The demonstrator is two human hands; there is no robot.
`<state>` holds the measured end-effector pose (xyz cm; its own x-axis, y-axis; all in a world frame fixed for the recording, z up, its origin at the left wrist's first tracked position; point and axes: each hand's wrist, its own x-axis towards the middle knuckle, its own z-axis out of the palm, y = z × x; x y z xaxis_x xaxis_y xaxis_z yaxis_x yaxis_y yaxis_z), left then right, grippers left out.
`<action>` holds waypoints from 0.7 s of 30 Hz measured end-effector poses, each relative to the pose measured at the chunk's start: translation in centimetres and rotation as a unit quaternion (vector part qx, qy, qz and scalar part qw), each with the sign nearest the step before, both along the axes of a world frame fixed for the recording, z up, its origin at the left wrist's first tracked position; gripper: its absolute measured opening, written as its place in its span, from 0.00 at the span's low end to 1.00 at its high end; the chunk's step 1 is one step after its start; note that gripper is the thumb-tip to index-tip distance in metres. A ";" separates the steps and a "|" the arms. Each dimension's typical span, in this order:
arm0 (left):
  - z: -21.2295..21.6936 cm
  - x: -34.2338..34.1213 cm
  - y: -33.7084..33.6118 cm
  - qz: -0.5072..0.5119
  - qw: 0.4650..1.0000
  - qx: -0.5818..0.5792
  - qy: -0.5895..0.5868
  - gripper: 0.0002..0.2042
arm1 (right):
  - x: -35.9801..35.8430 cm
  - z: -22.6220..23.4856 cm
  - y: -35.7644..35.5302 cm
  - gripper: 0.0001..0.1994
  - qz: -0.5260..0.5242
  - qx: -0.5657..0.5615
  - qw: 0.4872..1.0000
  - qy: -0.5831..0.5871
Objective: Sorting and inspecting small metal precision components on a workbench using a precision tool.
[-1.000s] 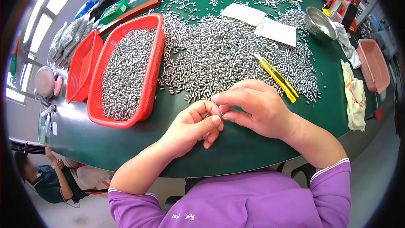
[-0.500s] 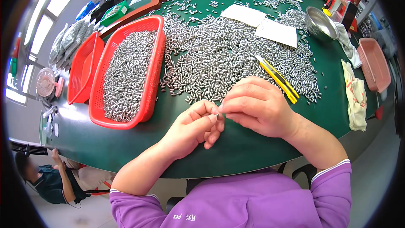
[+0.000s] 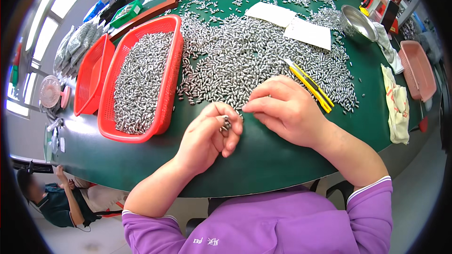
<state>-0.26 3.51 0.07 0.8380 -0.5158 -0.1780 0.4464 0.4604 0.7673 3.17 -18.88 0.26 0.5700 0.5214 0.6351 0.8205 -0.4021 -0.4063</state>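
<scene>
Curled fingers of my left hand hold a few small silver metal pieces, oval with tapered ends. My right hand is just to its right, thumb and fingertips brought together in a pinch. Whatever is between those fingertips, if anything, is too small to make out. Beyond both hands spreads a wide heap of the same metal pieces on the green table. Close past my right hand, a yellow utility knife lies on the heap's edge.
A red basket full of the metal pieces stands left, beside another red basket. White paper sheets lie on the heap. A steel bowl, a cream cloth and a pink basket are right. Another person sits lower left.
My hands have drawn apart slightly. The left has shifted a little left and turned, showing metal pieces in its fingers. The right has moved slightly up, still pinched.
</scene>
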 end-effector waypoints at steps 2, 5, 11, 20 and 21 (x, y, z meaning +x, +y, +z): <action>-0.1 0.0 -0.2 0.053 0.998 0.020 -0.012 0.09 | 0.2 -0.4 0.1 0.10 0.027 -0.052 0.998 -0.014; 0.0 0.0 -0.3 0.075 0.997 0.022 0.000 0.09 | -0.2 -0.9 0.4 0.10 0.022 -0.078 0.997 -0.002; -0.3 0.0 0.0 0.060 0.998 0.024 0.018 0.10 | -0.3 -0.6 0.3 0.09 0.005 -0.098 0.995 0.025; 0.0 0.0 -0.1 0.048 0.998 0.024 0.023 0.07 | -0.5 -0.4 0.5 0.07 -0.022 -0.130 0.991 0.028; 0.0 0.0 -0.2 0.048 0.998 0.023 0.023 0.07 | -0.5 -0.3 0.5 0.07 -0.037 -0.130 0.991 0.021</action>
<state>-0.24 3.36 0.07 0.8736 -0.4239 -0.2389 0.4369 0.4672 0.7687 2.63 -18.37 -0.02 0.6352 0.6209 0.4594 0.7700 -0.5559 -0.3133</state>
